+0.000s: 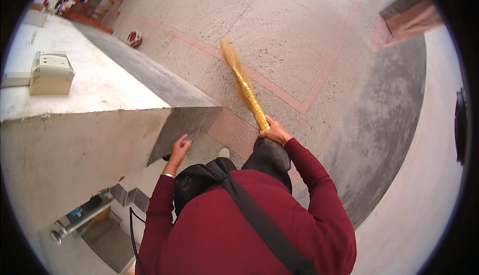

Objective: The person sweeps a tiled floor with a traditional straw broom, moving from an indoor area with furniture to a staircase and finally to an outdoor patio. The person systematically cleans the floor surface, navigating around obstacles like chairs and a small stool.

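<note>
My right hand [276, 131] is wrapped round the yellow bound handle of a straw broom [255, 108]. The broom slants away from me to the upper left. Its tan bristles [231, 58] spread over the speckled floor at the far end; whether they touch it I cannot tell. On the left, my empty left hand [180, 149] hangs beside the wall corner. Its fingers are loosely bent, with one partly stretched out. Just below it, a black bag [193, 187] rests against my front, with a strap across my body.
A wall end [90, 150] stands close on my left, with a socket box [51, 73] on its white face. Farther off are a small round pot [134, 38] and reddish wooden furniture [87, 18]. A white wall [439, 125] curves along the right; brown boxes [411, 20] stand beyond it.
</note>
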Motion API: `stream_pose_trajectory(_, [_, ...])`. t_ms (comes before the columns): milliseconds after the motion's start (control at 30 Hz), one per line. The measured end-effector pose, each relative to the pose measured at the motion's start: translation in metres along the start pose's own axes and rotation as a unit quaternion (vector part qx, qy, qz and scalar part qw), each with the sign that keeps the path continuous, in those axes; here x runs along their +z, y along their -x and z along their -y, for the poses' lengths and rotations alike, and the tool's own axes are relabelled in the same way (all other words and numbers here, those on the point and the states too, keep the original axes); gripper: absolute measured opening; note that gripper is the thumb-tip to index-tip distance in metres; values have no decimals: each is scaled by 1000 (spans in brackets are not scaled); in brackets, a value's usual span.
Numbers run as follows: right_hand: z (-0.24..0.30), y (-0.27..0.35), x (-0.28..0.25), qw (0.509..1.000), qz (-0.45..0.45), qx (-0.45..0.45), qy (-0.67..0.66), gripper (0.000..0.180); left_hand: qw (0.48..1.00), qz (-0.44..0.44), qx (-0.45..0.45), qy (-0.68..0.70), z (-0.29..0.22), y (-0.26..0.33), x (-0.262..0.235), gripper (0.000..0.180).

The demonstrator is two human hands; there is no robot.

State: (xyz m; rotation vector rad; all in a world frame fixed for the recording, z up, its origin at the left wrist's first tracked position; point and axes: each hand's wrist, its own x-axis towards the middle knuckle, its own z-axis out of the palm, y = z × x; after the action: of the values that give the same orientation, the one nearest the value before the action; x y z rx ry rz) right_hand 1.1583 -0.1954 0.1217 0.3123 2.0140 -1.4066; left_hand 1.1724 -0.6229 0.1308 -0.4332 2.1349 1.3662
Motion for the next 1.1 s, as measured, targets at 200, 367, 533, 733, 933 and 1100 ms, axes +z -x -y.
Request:
stream_pose_trajectory(200, [52,-58,-12,991,126,-36,18,61,927,-140,-119,326,-64,13,18,44])
stream_pose_trajectory(367, [43,-138,-20,974,222,-5,54,52,885,-129,-133,428,-80,2,12,21])
stream_pose_trajectory(533, [20,-165,-85,987,147,62,-36,48,883,-77,-138,442,-86,-7,7,26])
stream_pose_trajectory(733, [79,-135,-74,1000,-13,-22,2,51,947,-21,-122,298,-114,-25,31,48])
stream_pose_trajectory(933, [101,-177,-40,992,122,-26,-25,51,973,72,-151,156,-112,-49,55,56])
stream_pose_trajectory(1100, [106,-232,-54,982,173,64,-39,41,983,52,-128,117,-119,-70,66,54])
